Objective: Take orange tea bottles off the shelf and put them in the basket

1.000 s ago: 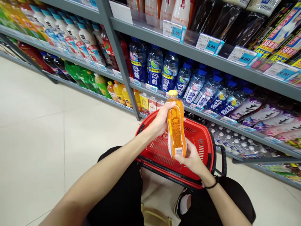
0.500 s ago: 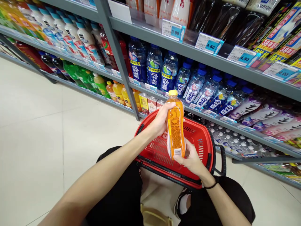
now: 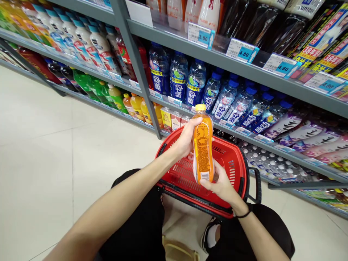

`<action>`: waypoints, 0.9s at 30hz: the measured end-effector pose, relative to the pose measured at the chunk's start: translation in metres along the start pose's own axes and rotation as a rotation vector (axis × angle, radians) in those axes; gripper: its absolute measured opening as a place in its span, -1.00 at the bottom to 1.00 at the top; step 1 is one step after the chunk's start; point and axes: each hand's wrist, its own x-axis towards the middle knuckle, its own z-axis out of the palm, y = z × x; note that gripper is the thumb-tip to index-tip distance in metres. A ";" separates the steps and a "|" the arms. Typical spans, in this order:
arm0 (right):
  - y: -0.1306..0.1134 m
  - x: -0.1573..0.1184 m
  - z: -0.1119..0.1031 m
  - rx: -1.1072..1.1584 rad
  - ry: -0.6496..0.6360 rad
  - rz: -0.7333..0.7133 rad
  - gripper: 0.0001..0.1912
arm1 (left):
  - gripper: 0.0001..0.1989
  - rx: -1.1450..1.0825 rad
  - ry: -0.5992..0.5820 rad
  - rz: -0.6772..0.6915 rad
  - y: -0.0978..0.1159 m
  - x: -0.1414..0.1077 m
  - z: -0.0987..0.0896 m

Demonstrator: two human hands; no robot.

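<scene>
An orange drink bottle [image 3: 203,148] with a yellow cap is upright above a red basket, its printed back label and barcode facing me. My left hand [image 3: 187,137] grips its upper part from the left, thumb across the front. My right hand [image 3: 220,183] holds the lower end from the right, thumb near the barcode. The fingers behind the bottle are mostly hidden. Below both hands, the red basket [image 3: 174,177] with slotted walls and a black handle sits between my knees.
Grey shelves [image 3: 231,61] run diagonally across the top and right, just beyond the basket. Blue-capped bottles [image 3: 193,81] stand on the middle shelf, above drink cartons [image 3: 171,119]. Pale tiled floor [image 3: 49,156] shows at left. My black-clad knees flank the basket.
The bottle has tilted very slightly, its cap shifting a touch to the right. Both hands keep their grip, and the basket has not moved.
</scene>
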 end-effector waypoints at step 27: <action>0.002 0.000 0.002 0.001 -0.006 0.025 -0.29 | -0.37 -0.018 -0.112 0.061 -0.002 -0.001 -0.001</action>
